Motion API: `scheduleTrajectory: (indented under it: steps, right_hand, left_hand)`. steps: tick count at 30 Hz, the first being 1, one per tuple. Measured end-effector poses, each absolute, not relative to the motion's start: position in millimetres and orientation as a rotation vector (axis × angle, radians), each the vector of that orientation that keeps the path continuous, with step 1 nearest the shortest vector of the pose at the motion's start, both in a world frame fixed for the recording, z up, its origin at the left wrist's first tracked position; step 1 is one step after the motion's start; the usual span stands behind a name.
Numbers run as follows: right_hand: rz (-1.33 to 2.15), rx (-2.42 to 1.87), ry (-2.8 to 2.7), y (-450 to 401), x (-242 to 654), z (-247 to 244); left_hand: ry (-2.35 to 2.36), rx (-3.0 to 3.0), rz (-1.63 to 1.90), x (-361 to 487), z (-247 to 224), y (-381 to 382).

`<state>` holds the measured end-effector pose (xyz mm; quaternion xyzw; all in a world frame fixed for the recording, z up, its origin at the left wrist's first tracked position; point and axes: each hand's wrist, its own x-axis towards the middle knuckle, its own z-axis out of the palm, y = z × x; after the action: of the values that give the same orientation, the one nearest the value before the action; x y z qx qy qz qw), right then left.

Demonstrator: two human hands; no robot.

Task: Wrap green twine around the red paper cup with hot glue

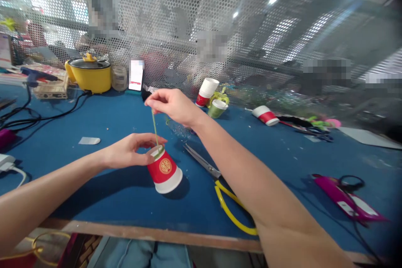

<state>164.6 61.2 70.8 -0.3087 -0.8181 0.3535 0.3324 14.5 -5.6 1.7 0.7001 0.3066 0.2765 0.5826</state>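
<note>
A red and white paper cup (pixel 161 169) with a round gold emblem is held upside down and tilted, its wide rim low over the blue table. My left hand (pixel 135 149) is closed around its narrow upper end. A thin green cord (pixel 155 127) lies along the cup's upturned base and rises taut from it. Above the cup, my right hand (pixel 172 106) pinches the cord's upper end between thumb and fingers. Scissors with yellow handles (pixel 216 174) lie on the table beside the cup, partly behind my right forearm.
Stacked paper cups (pixel 207 92) and a green-wrapped cup (pixel 217 109) stand at the back; another cup (pixel 266 115) lies tipped over. A yellow pot (pixel 94 77), jar (pixel 119 78), phone (pixel 136 76) and glue gun (pixel 39 76) line the back left. A purple packet (pixel 348 199) lies right.
</note>
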Motion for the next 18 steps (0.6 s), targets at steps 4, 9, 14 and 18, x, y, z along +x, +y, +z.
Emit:
scheduleTrajectory:
  steps: [4, 9, 14, 18]
  right_hand:
    - [0.939, -0.708, -2.264, 84.9, 124.2, 69.5]
    - [0.903, -0.907, -2.408, 87.7, 140.3, 76.9]
    - [0.366, -1.633, -2.074, 78.2, 224.3, 74.5]
    - [0.172, -1.925, -2.105, 58.9, 279.6, 37.7]
  left_hand:
    - [0.614, 1.600, 0.670, 13.4, -4.6, -4.5]
    - [0.555, 1.541, 0.734, 11.2, -10.3, -2.0]
    - [0.531, 1.546, 0.786, 12.6, -12.0, -1.8]
    - [0.541, 1.621, 0.863, 15.5, -17.6, -0.1]
